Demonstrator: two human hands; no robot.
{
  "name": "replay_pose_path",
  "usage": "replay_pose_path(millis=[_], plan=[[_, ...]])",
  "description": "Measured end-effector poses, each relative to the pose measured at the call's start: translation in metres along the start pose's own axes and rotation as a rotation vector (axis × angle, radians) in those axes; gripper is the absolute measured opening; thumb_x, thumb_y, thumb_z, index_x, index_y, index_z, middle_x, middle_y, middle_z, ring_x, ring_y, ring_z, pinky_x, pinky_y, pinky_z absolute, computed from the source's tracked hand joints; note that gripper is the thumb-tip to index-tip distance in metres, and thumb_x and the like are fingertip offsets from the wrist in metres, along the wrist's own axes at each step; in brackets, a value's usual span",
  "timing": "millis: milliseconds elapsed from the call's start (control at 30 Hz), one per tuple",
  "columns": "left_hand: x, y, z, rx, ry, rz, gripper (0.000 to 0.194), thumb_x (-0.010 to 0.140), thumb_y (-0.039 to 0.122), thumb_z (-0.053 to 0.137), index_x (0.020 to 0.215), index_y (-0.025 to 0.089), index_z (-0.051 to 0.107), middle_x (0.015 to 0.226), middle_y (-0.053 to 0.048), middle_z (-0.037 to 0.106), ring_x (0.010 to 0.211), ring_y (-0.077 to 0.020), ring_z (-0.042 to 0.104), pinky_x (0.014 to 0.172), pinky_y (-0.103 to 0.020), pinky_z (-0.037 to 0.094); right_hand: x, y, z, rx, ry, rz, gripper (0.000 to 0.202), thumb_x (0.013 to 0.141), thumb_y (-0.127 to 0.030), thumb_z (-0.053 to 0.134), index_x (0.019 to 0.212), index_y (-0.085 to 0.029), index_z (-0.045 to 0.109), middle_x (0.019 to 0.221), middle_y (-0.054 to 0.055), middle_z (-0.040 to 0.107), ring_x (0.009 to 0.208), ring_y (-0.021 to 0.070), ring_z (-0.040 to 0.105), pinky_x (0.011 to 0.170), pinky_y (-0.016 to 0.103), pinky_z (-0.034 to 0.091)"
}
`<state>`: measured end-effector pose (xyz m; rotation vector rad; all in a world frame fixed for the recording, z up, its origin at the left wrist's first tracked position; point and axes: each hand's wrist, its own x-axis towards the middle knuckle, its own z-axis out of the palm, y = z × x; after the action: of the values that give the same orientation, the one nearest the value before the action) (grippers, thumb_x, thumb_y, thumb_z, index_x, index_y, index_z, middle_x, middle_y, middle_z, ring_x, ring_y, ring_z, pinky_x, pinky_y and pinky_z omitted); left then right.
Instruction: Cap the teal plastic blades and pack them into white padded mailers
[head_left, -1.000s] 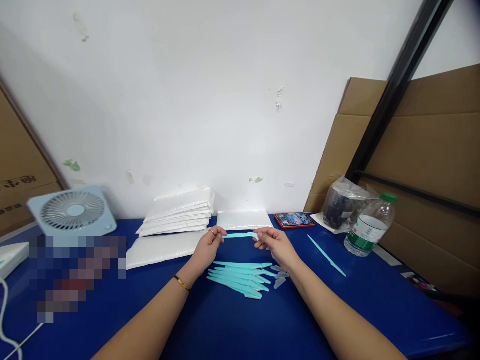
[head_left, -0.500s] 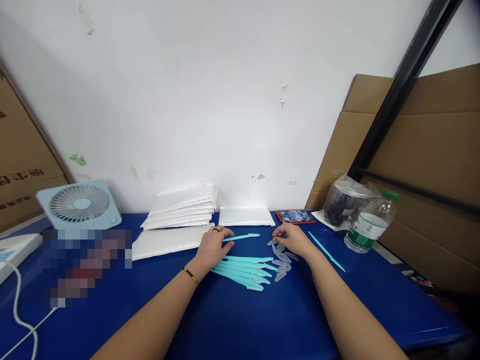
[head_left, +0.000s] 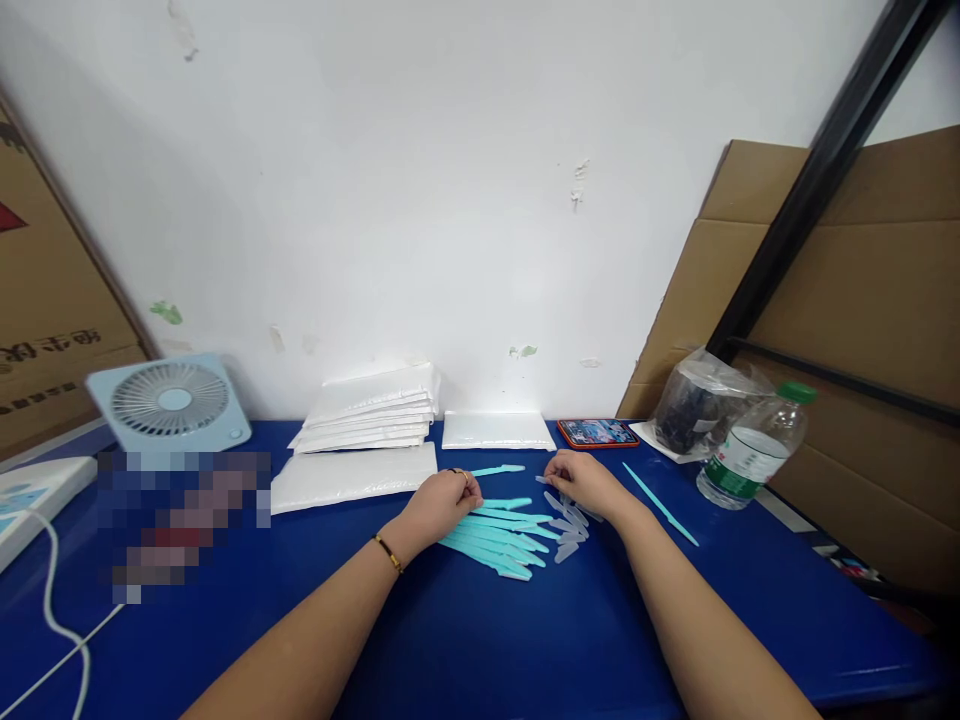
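Several turquoise eyebrow razors (head_left: pixel 495 548) lie fanned out on the blue table, blades to the right. Over their handle ends is my left hand (head_left: pixel 441 508), its fingers pinched on an eyebrow razor (head_left: pixel 508 504) at the top of the fan. Behind that hand another razor (head_left: pixel 501 470) lies apart, its handle partly hidden. My right hand (head_left: pixel 589 482) has thumb and fingertips closed on a small clear plastic blade cap (head_left: pixel 541 479). Several more clear caps (head_left: pixel 568 537) are loosely piled below its fingers. One single razor (head_left: pixel 660 503) lies to the right of my right forearm.
White padded mailers (head_left: pixel 367 412) are stacked at the back left, another mailer (head_left: pixel 496 430) by the wall. A phone (head_left: pixel 598 433), a bagged cup (head_left: pixel 686 405) and a water bottle (head_left: pixel 756 447) stand right. At left are a fan (head_left: pixel 172 400) and white cable (head_left: pixel 52 590).
My left hand has left the separate rear razor and come nearer, its fingers closing on a razor of the fan. My right hand stays at the caps. The view has shifted slightly.
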<state>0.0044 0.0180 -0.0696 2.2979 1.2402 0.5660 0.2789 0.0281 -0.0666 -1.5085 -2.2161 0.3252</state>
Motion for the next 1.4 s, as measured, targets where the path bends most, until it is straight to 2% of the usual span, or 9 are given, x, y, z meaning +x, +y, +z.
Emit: replay_pose_path(millis=[167,267,467,767,1000,1067,1200,1267,1400], plan=[[-0.002,0.006,-0.005,-0.141,0.099,0.001,0.023,0.088,0.036,0.032,0.087,0.021,0.049,0.067,0.002,0.055,0.061,-0.0135,0.049,0.057,-0.024,0.034,-0.001,-0.017,-0.003,0.151,0.089,-0.012,0.019,0.083,-0.031,0.045,0.081,-0.02,0.06,0.067,0.0,0.059,0.06,0.0137,0.052,0.055,0.023,0.037],[-0.004,0.009,-0.011,-0.066,0.088,0.036,0.027,0.086,0.044,0.037,0.083,0.021,0.051,0.069,0.002,0.054,0.062,-0.0137,0.048,0.057,-0.024,0.033,-0.003,-0.027,-0.005,0.254,0.107,-0.035,0.022,0.085,-0.035,0.043,0.084,-0.02,0.058,0.061,-0.002,0.056,0.054,0.0129,0.05,0.051,0.023,0.036],[-0.003,0.007,-0.019,0.045,0.042,0.082,0.035,0.089,0.04,0.031,0.075,0.023,0.058,0.076,0.001,0.06,0.073,-0.0155,0.053,0.064,-0.023,0.034,-0.007,-0.046,-0.01,0.253,0.159,-0.157,0.021,0.086,-0.035,0.044,0.086,-0.021,0.06,0.072,0.002,0.058,0.064,0.0146,0.051,0.06,0.025,0.039],[-0.002,0.003,-0.014,0.081,0.02,0.066,0.038,0.087,0.044,0.034,0.072,0.022,0.062,0.074,-0.001,0.062,0.071,-0.0163,0.054,0.062,-0.025,0.034,-0.006,-0.053,-0.009,0.192,0.121,-0.221,0.021,0.088,-0.031,0.04,0.087,-0.022,0.059,0.082,0.005,0.059,0.076,0.0176,0.053,0.07,0.028,0.041],[-0.003,0.007,-0.009,0.121,-0.008,0.086,0.034,0.087,0.041,0.037,0.074,0.023,0.064,0.075,-0.002,0.062,0.073,-0.0171,0.055,0.064,-0.025,0.035,-0.004,-0.065,0.004,0.209,0.022,-0.304,0.022,0.089,-0.029,0.041,0.093,-0.024,0.062,0.09,0.006,0.06,0.082,0.0179,0.055,0.075,0.029,0.042],[-0.003,0.01,-0.007,0.155,0.027,0.076,0.031,0.087,0.04,0.039,0.082,0.023,0.064,0.079,-0.003,0.06,0.078,-0.0179,0.054,0.069,-0.026,0.037,-0.002,-0.064,0.008,0.206,0.031,-0.298,0.022,0.088,-0.029,0.041,0.093,-0.024,0.062,0.09,0.006,0.061,0.082,0.0176,0.055,0.074,0.029,0.042],[-0.001,0.013,-0.006,0.24,0.25,0.072,0.032,0.08,0.036,0.054,0.11,0.025,0.055,0.108,-0.006,0.054,0.104,-0.024,0.046,0.087,-0.034,0.033,0.003,-0.043,0.008,0.133,0.073,-0.208,0.02,0.086,-0.025,0.044,0.089,-0.022,0.064,0.086,0.005,0.063,0.078,0.0174,0.056,0.072,0.029,0.042],[-0.001,0.011,-0.006,0.237,0.214,0.086,0.027,0.077,0.032,0.057,0.103,0.025,0.058,0.107,-0.005,0.055,0.104,-0.0242,0.046,0.088,-0.035,0.033,0.004,-0.029,0.001,0.076,0.075,-0.161,0.02,0.084,-0.024,0.046,0.087,-0.02,0.065,0.084,0.005,0.064,0.078,0.0177,0.057,0.072,0.029,0.042],[0.001,0.002,-0.003,0.147,0.005,0.146,0.013,0.075,0.029,0.058,0.084,0.024,0.066,0.09,-0.004,0.061,0.089,-0.0207,0.053,0.079,-0.03,0.037,-0.005,-0.012,-0.017,-0.013,0.064,-0.043,0.017,0.078,-0.025,0.051,0.078,-0.02,0.068,0.077,0.004,0.065,0.07,0.0172,0.057,0.064,0.027,0.041]])
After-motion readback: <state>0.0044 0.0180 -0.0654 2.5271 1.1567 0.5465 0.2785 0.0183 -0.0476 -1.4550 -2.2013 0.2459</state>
